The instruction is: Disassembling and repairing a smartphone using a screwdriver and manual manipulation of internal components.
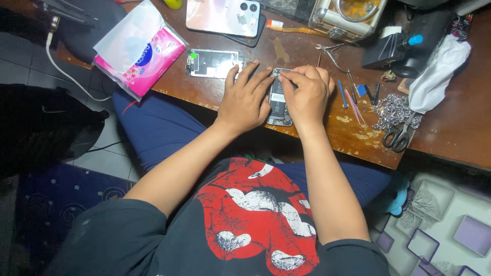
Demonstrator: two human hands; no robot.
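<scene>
Left hand (245,99) grip: fingers spread flat, pinning the opened dark smartphone chassis (279,105) to the worn brown wooden worktop (450,128). Right hand (307,94) grip: fingertips pinched at the chassis top edge; whether anything is held cannot be told. A detached silver phone panel (214,63) lies just left.

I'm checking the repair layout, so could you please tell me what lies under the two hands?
An opened phone lies between the left hand and right hand on the wooden table; its insides show, but its edges are covered.
</scene>
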